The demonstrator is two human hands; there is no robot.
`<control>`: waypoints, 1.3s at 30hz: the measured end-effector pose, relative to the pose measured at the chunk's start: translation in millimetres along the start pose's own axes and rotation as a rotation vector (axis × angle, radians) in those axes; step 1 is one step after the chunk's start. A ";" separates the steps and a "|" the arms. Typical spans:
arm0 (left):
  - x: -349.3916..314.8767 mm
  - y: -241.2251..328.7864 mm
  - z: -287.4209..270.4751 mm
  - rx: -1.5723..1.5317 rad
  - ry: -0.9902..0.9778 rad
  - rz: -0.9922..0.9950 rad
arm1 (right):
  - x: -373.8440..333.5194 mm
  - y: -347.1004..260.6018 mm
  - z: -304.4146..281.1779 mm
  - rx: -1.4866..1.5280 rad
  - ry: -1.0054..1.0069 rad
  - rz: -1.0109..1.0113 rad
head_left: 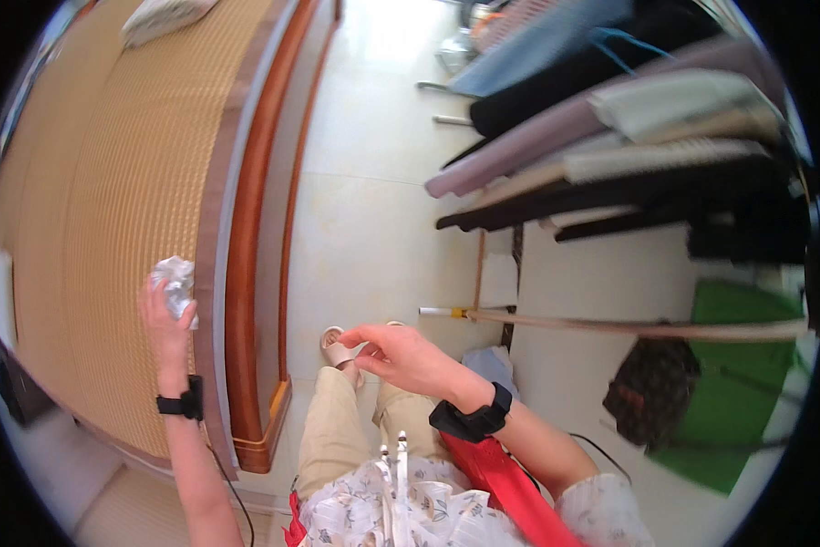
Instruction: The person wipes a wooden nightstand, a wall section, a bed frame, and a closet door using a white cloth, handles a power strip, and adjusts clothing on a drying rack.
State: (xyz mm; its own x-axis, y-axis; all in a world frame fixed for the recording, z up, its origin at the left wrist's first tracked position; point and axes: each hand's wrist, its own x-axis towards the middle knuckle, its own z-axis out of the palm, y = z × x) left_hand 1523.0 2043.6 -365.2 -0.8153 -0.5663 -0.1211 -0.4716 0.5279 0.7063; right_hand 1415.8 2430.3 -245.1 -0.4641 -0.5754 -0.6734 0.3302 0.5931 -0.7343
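My left hand (168, 333) is over the woven mat (145, 137) on the bed, near its edge. Its fingers are closed round a crumpled, shiny white piece (175, 278) that looks like plastic film or a wrapper. What is under the fingers is hidden. My right hand (401, 354) hangs in front of my body, above my feet. Its fingers are loosely bent, with a gap between thumb and forefinger, and nothing shows in them. A black strap goes round each wrist.
The bed's brown wooden side rail (255, 219) runs along my left. Clothes (601, 146) hang in a row on the right. Below them are a pole (610, 324), a dark patterned bag (651, 392) and a green bag (733, 401). A folded white cloth (165, 16) lies on the far bed.
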 end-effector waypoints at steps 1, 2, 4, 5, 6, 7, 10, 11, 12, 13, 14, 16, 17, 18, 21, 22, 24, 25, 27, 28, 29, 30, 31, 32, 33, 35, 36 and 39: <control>12.2 -7.7 -13.3 0.261 0.041 0.158 | -12.1 -4.4 -1.3 -0.020 0.012 -0.073; 14.2 -1.1 -13.7 0.386 0.055 0.264 | -23.9 -4.3 -4.3 -0.038 0.018 -0.147; 12.0 21.0 -10.2 0.355 -0.054 0.320 | -58.4 -3.8 -15.8 -0.028 0.086 -0.161; 7.3 37.2 -3.3 0.228 -0.177 0.294 | -80.4 -3.0 -22.1 -0.036 0.138 -0.165; -3.0 56.7 7.3 0.145 -0.340 0.306 | -98.7 0.8 -26.7 -0.041 0.182 -0.172; -14.0 78.7 21.0 0.098 -0.510 0.359 | -127.4 -3.1 -42.3 0.011 0.272 -0.095; -50.8 147.9 53.9 0.087 -0.876 0.552 | -215.0 2.0 -74.0 0.237 0.593 0.090; -67.4 171.0 70.9 0.091 -0.944 0.572 | -251.4 19.2 -71.4 0.260 0.690 0.111; -83.9 193.9 82.4 0.111 -1.003 0.561 | -285.9 35.5 -69.3 0.284 0.787 0.126; -102.1 216.3 93.3 0.131 -1.061 0.548 | -320.0 47.0 -63.5 0.364 0.899 0.049; -119.9 230.6 106.8 0.104 -1.088 0.616 | -355.8 61.5 -51.7 0.413 0.986 0.022; -144.9 258.3 121.6 0.062 -1.103 0.743 | -413.5 87.6 -22.1 0.541 1.125 0.027; -160.7 273.0 129.8 0.051 -1.175 0.748 | -438.7 103.0 1.1 0.590 1.178 0.057; -174.5 279.4 139.7 0.038 -1.218 0.771 | -463.6 117.0 24.0 0.636 1.231 0.089; -205.6 295.4 163.1 0.078 -1.313 0.844 | -509.3 162.8 97.0 0.802 1.266 0.190; -214.9 300.1 169.8 0.093 -1.329 0.869 | -520.6 168.0 115.3 0.802 1.222 0.221; -238.4 309.3 185.7 0.120 -1.372 0.921 | -544.9 175.8 146.1 0.822 1.207 0.257; -252.1 314.7 195.0 0.119 -1.435 0.904 | -556.9 178.5 158.4 0.863 1.205 0.271; -280.4 328.9 218.2 0.126 -1.524 0.907 | -574.7 189.0 179.4 0.936 1.233 0.288; -294.7 336.5 228.9 0.128 -1.566 0.906 | -582.0 197.3 183.9 0.920 1.261 0.315; -309.9 338.3 244.3 0.103 -1.621 0.927 | -586.4 204.2 189.0 0.926 1.284 0.332; -322.9 343.2 256.3 0.102 -1.674 0.929 | -587.9 213.2 193.0 0.933 1.304 0.339; -339.8 347.8 268.8 0.119 -1.746 0.912 | -585.8 220.3 194.4 0.941 1.302 0.321; -357.3 350.2 280.4 0.147 -1.815 0.898 | -581.3 230.6 193.3 0.961 1.314 0.310; -369.6 354.0 292.3 0.197 -1.874 0.892 | -576.8 239.6 189.7 0.976 1.326 0.293; -378.2 355.8 330.0 0.294 -1.928 0.945 | -558.0 273.2 174.2 0.931 1.239 0.363; -384.8 350.9 344.9 0.345 -1.951 1.063 | -547.4 289.6 169.8 0.925 1.214 0.386; -406.0 335.9 389.4 0.533 -2.026 1.140 | -505.0 344.8 167.9 0.882 1.256 0.415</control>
State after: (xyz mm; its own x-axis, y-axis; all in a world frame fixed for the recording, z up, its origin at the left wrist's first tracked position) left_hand 1564.7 2697.4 -350.3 0.2641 0.8490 -0.4576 0.4738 0.2991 0.8283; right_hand 1902.0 2830.9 -172.5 -0.4311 0.6118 -0.6632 0.7459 -0.1719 -0.6435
